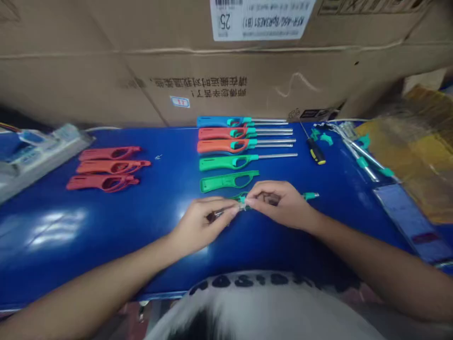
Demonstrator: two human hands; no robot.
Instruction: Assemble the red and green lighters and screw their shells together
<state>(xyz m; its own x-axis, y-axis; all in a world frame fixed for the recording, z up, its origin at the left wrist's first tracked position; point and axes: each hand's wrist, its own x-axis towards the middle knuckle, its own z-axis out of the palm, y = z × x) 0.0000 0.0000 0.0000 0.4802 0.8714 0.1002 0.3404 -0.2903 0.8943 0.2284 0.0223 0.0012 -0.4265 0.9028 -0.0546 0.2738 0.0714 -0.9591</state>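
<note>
Small teal-and-clear part (pixel 242 200) at the centre, low over the blue tabletop (pixel 159 226), between the fingertips of both hands; exact shape too blurred to tell. Left hand (pixel 201 220) grasping it between thumb and finger, with a dark piece (pixel 217 214) partly showing inside the curl; right hand (pixel 288 204) pinching it from the other side, other fingers bent inward. Just behind, a green loop, partly hidden, and past the right hand a teal end piece (pixel 310 195) with metal tip; any joint between them impossible to see. For careful handling, better to hold firmly with the left and make only small corrections with the right, pressing gently, because of possible slipping or bending. Best also to rest the wrists low, and to check alignment before adding force. Farther out, just beyond the hands, a green half shell (pixel 212 183), then a green lighter (pixel 217 163) and a stack of orange, red and blue ones. To the left, three red shells (pixel 102 167); to the right, a screwdriver (pixel 316 152), loose teal pieces (pixel 325 138) and a phone (pixel 410 219).
</note>
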